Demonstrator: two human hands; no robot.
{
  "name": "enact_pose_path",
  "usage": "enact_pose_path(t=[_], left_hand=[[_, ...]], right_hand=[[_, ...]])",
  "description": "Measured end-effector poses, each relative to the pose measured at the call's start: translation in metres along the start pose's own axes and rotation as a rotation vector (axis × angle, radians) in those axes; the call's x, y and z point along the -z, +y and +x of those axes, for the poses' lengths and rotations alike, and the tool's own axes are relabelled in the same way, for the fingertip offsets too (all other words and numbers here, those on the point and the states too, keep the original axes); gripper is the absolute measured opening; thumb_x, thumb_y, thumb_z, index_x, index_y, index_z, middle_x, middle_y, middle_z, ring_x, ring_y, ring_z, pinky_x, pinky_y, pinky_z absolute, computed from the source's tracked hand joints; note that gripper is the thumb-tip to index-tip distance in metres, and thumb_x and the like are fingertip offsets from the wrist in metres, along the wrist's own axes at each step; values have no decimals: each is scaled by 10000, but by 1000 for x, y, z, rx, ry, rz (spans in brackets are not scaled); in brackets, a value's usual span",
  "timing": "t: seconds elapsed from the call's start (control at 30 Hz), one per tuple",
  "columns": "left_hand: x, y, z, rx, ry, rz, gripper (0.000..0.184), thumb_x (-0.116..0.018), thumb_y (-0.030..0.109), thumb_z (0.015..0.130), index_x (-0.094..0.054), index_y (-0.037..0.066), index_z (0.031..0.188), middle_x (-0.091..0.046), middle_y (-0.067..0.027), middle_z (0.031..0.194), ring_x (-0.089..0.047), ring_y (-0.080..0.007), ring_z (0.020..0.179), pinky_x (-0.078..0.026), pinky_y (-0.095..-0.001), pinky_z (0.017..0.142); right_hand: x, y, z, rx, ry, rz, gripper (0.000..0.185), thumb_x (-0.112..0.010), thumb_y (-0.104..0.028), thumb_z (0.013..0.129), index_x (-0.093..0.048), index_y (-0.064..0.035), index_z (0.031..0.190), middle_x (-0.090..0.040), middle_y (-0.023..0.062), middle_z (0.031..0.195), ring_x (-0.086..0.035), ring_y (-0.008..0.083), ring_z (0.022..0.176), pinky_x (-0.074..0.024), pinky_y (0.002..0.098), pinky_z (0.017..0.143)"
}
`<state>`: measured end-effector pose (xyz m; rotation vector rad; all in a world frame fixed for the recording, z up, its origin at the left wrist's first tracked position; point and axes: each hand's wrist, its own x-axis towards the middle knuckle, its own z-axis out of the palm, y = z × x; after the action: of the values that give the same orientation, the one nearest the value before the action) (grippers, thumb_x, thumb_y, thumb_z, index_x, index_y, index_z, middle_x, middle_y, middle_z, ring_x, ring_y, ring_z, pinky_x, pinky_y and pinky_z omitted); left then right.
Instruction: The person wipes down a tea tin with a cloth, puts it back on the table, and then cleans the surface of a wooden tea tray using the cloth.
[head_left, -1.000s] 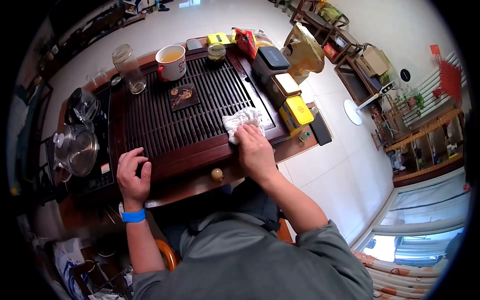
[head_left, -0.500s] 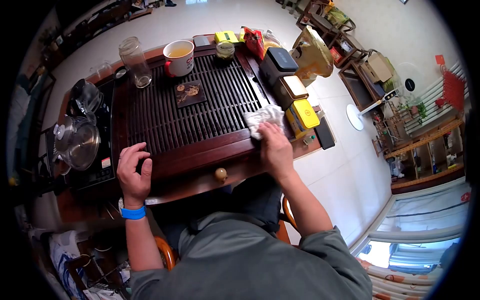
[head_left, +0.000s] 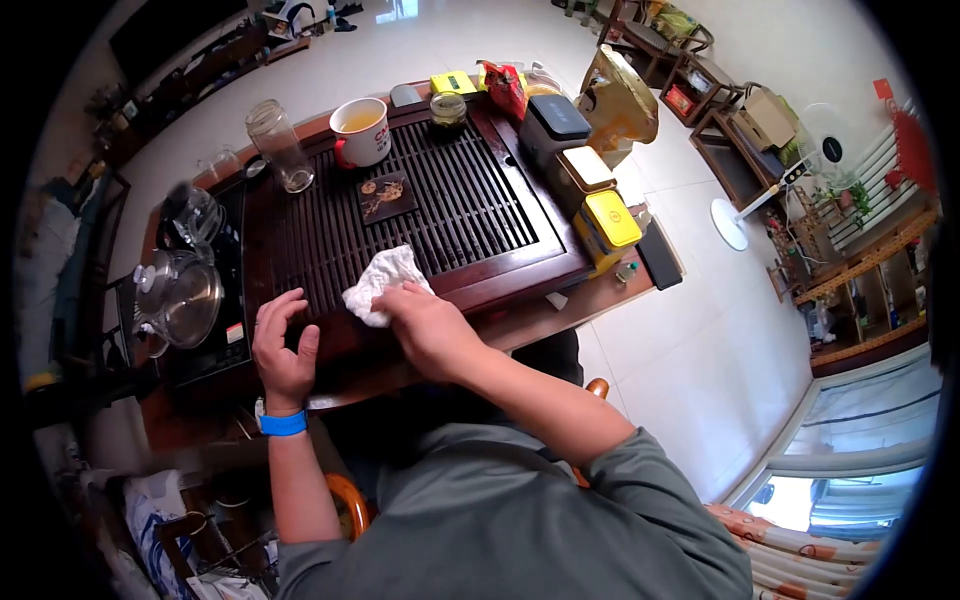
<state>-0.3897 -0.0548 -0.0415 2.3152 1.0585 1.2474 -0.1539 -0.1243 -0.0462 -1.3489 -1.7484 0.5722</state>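
My right hand (head_left: 428, 325) holds a crumpled white cloth (head_left: 388, 280) against the front edge of the dark slatted tea tray (head_left: 480, 285). My left hand (head_left: 284, 350) rests at the tray's front left edge, holding nothing, fingers apart and slightly curled; a blue band is on its wrist. On the slats lies a small dark square plate (head_left: 386, 199) with a gold pattern. Behind it stand a white mug (head_left: 361, 135) with a red handle and yellowish liquid, a tall glass jar (head_left: 282, 150) and a small glass jar (head_left: 448, 112).
Glass pots (head_left: 188, 300) stand on the black hob at the left. Along the tray's right side are a grey tin (head_left: 553, 130), a yellow tin (head_left: 607, 225) and a gold bag (head_left: 618, 100). A dark phone-like slab (head_left: 657, 255) lies at the table's right end.
My right hand has moved the cloth from the tray's front right corner leftward along the front edge, nearer my left hand. My left hand keeps its place at the edge. The view has shifted slightly.
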Motion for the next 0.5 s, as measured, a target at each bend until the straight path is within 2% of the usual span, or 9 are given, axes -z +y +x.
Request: enact_pose_path(t=[0.03, 0.07, 0.13, 0.2, 0.27, 0.33, 0.4, 0.47, 0.5], left_hand=[[0, 6, 2, -20, 10, -11, 512, -692, 448, 914, -655, -7, 1146, -669, -186, 1231, -622, -346, 1123, -491, -407, 953], [1, 9, 3, -39, 22, -20, 554, -696, 469, 908, -645, -3, 1191, -660, -184, 1254, -617, -344, 1137, -488, -405, 959], [3, 5, 2, -34, -1, -8, 670, -693, 518, 897, -585, 15, 1327, -632, -169, 1299, -599, -327, 1170, -474, -394, 977], [3, 5, 3, 35, -20, -76, 687, -709, 503, 893, -568, 19, 1358, -625, -153, 1293, -595, -308, 1162, -470, -388, 980], [4, 16, 7, 102, -30, -102, 619, -704, 421, 939, -551, 10, 1375, -615, -136, 1303, -590, -259, 1165, -461, -371, 1004], [-7, 24, 9, 240, -45, -615, 595, -675, 380, 983, -513, -7, 1405, -605, -133, 1329, -584, -227, 1171, -455, -363, 1036], [-17, 38, 10, 433, -127, -724, 646, -683, 301, 995, -411, -30, 1477, -589, -147, 1353, -568, -194, 1204, -452, -321, 1056], [-27, 46, 13, 551, -268, -948, 670, -692, 279, 989, -385, -45, 1488, -580, -145, 1358, -562, -176, 1214, -462, -305, 1038], [-29, 56, 17, 624, -301, -1061, 651, -702, 254, 982, -395, -49, 1470, -617, -133, 1311, -602, -160, 1152, -484, -301, 1007]], right_hand=[[7, -4, 0, -65, -23, 142, 259, -510, -33, 929, -624, 9, 1158, -637, 288, 1213, -600, 451, 1145, -479, 444, 1019], [11, -5, 0, -170, -4, 264, 242, -501, -33, 961, -630, 9, 1161, -668, 231, 1169, -640, 391, 1110, -500, 411, 962], [14, 0, -1, -261, 93, 633, 252, -487, -55, 994, -627, 2, 1197, -681, 162, 1146, -659, 283, 1086, -513, 387, 945], [16, 11, -1, -462, 50, 1278, 288, -466, -66, 1014, -608, -6, 1257, -672, 116, 1152, -635, 196, 1099, -516, 369, 960], [33, -2, 0, -537, -6, 1502, 331, -428, -75, 1039, -554, 15, 1331, -671, 147, 1209, -676, 247, 1103, -558, 393, 964], [39, -3, 2, -560, -54, 1591, 345, -395, -83, 1053, -545, 25, 1344, -662, 172, 1258, -677, 284, 1141, -569, 424, 977], [38, -2, 1, -522, -112, 1653, 362, -379, -92, 1060, -526, 35, 1366, -636, 193, 1313, -657, 301, 1190, -546, 456, 1022], [39, -4, 0, -492, -136, 1724, 361, -384, -91, 1060, -522, 35, 1368, -626, 197, 1328, -653, 306, 1198, -536, 462, 1038], [38, 0, -3, -503, -144, 1740, 360, -394, -97, 1060, -517, 34, 1372, -621, 197, 1330, -657, 305, 1186, -530, 457, 1043]])
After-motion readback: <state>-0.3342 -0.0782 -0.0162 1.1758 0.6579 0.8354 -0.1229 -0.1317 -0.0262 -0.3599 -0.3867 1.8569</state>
